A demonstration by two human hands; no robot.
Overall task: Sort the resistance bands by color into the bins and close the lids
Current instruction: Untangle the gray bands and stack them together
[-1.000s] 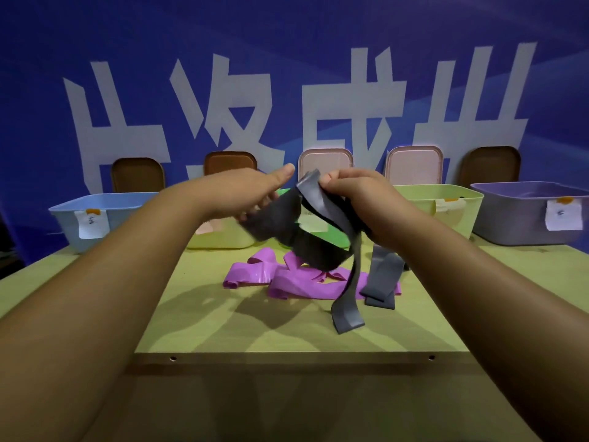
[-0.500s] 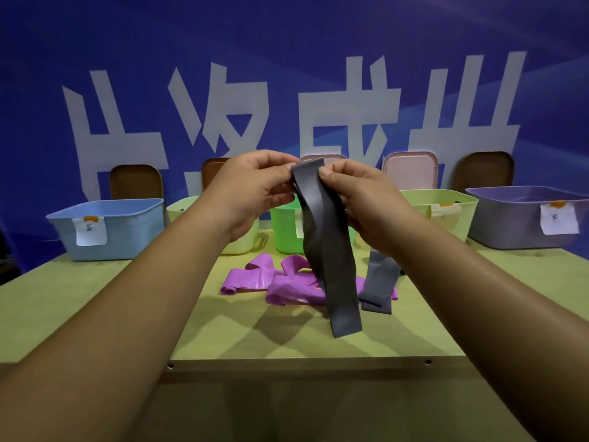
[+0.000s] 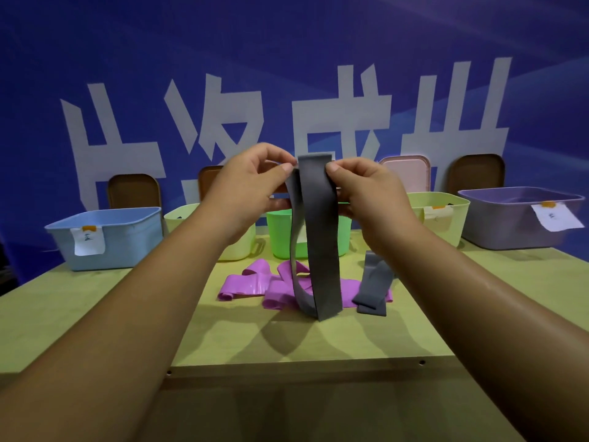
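Note:
A dark grey resistance band hangs straight down above the table, its lower end just over the surface. My left hand pinches its top left edge and my right hand pinches its top right edge. Under it lie crumpled purple bands and a second grey band, folded, a little to the right. Along the back stand open bins: light blue, pale yellow, green, yellow-green and purple-grey.
Lids lean upright against the blue wall behind the bins: brown ones at left and far right, a pink one. White paper labels hang on several bins. The table's front edge lies near me.
Both hands rose and spread the grey band's top flat, so it now hangs untangled. The view tilted slightly; the bands on the table stayed put.

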